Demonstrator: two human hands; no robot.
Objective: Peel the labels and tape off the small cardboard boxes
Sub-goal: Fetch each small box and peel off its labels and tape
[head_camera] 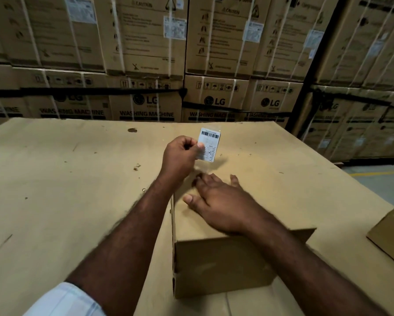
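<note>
A white barcode label (208,144) is clear of the small cardboard box (214,258) and held up in the air just beyond it, pinched by its near edge between the thumb and curled fingers of my left hand (182,153). My right hand (216,199) lies flat on the box's top, fingers straight and spread, pressing it down against the bench (66,179), which is covered in brown cardboard sheet. I judge the label step on this box done; any tape on it is too blurred to make out. The next move, as I read it, calls for getting the sticky label off my fingers, then hunting for a tape edge to lift. A second small box (392,231) waits at the bench's right edge, and strapped washing-machine cartons (146,106) are stacked behind.
</note>
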